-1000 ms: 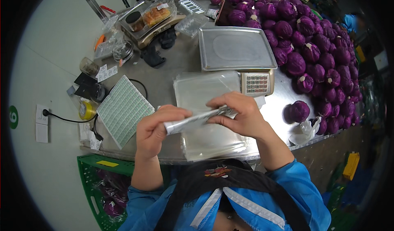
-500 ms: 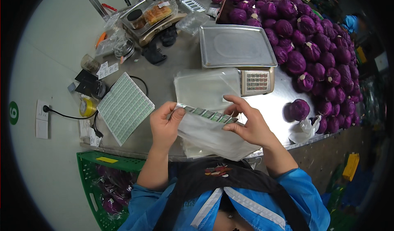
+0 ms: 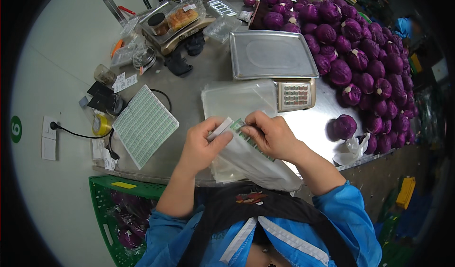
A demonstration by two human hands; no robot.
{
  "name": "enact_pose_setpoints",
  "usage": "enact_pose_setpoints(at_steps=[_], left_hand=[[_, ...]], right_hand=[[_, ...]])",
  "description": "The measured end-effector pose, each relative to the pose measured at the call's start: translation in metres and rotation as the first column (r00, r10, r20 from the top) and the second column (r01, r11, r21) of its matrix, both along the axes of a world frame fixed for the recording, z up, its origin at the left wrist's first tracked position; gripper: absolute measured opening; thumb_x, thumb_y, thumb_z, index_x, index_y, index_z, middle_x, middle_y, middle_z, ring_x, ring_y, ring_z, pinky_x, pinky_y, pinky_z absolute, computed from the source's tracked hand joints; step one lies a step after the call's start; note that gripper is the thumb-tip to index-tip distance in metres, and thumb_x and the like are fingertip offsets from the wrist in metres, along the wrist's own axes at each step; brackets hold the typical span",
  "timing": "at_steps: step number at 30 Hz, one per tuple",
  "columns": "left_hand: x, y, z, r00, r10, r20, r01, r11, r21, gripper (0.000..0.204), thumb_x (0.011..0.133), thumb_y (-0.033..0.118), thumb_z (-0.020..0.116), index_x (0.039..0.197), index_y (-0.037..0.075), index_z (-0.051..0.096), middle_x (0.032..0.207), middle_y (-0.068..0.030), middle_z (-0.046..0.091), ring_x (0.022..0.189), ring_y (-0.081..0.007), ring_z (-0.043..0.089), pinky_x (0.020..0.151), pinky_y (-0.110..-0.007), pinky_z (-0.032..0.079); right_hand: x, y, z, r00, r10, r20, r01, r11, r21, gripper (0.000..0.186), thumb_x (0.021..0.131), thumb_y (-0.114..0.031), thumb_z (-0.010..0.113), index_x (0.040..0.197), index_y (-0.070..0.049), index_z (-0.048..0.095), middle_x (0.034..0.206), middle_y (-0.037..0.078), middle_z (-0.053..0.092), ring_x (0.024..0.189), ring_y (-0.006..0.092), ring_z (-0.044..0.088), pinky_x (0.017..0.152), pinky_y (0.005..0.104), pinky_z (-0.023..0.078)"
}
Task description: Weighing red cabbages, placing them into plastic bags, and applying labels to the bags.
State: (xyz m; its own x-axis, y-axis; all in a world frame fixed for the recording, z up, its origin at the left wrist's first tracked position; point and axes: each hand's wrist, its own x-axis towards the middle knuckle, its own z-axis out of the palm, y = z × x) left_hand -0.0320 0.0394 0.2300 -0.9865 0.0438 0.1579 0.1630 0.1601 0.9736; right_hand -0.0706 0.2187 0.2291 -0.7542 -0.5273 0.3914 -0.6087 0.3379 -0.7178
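Note:
My left hand (image 3: 204,143) pinches a narrow white strip (image 3: 221,128) between thumb and fingers. Close beside it, my right hand (image 3: 275,135) grips a strip of small green labels (image 3: 238,125), part of which shows below its fingers. Whether the white piece is the bent-back end of that same strip, I cannot tell. Below both hands lie clear plastic bags (image 3: 258,167), reaching toward my apron. More flat clear bags (image 3: 237,99) rest on the metal table beyond my hands. A sheet of green labels (image 3: 146,125) is to the left.
A scale with a metal tray (image 3: 274,54) stands ahead. Red cabbages (image 3: 362,61) are heaped at the right, with a single cabbage (image 3: 344,126) nearer. Crumpled white plastic (image 3: 353,151) sits at the table edge. A green crate (image 3: 102,205) holds wrapped cabbages at lower left.
My hands have come together. The label strip, earlier stretched between them, is now bunched and tilted, with the white piece raised in my left fingers. My right hand has moved left.

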Motion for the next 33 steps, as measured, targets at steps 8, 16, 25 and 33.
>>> enact_pose_setpoints(at_steps=[8,16,25,33], left_hand=[[0.001,-0.033,-0.014,0.988,-0.04,0.149,0.043,0.999,-0.014,0.014,0.076,0.009,0.062,0.084,-0.002,0.059,0.07,-0.0014,0.059,0.067,-0.0062,0.051,0.06,-0.021,0.041],[-0.002,-0.038,-0.013,0.993,-0.041,0.11,0.02,0.982,0.186,0.014,0.077,0.01,0.062,0.084,-0.002,0.059,0.071,0.0003,0.058,0.066,-0.0056,0.05,0.06,-0.019,0.041],[-0.008,-0.081,-0.003,0.527,0.699,-0.484,-0.814,0.579,-0.05,0.005,0.077,0.005,0.059,0.076,0.0,0.059,0.074,-0.0071,0.06,0.063,-0.01,0.054,0.056,-0.023,0.042],[-0.012,-0.078,-0.076,0.948,0.132,-0.29,-0.314,0.54,-0.781,0.023,0.055,0.002,0.063,0.078,0.004,0.061,0.086,-0.0106,0.058,0.085,-0.0266,0.054,0.072,-0.036,0.042]], right_hand=[[-0.008,0.034,-0.019,0.925,-0.081,0.37,0.213,0.92,-0.33,0.014,0.082,-0.011,0.054,0.092,-0.002,0.047,0.071,0.007,0.056,0.067,0.0112,0.056,0.056,0.0241,0.043],[0.019,0.03,-0.013,0.83,0.121,0.545,0.19,0.856,-0.48,0.051,0.072,0.006,0.06,0.111,-0.002,0.028,0.102,0.014,0.05,0.095,0.0199,0.055,0.076,0.0275,0.048],[0.015,0.047,-0.035,0.786,0.139,0.602,0.321,0.741,-0.59,0.05,0.072,0.01,0.057,0.11,-0.003,0.028,0.101,0.015,0.05,0.095,0.0242,0.055,0.076,0.0301,0.049],[0.032,0.085,-0.205,0.501,-0.392,0.771,0.283,0.917,0.282,0.03,0.08,-0.031,0.058,0.079,-0.001,0.057,0.062,0.007,0.057,0.053,0.0122,0.053,0.048,0.0259,0.042]])
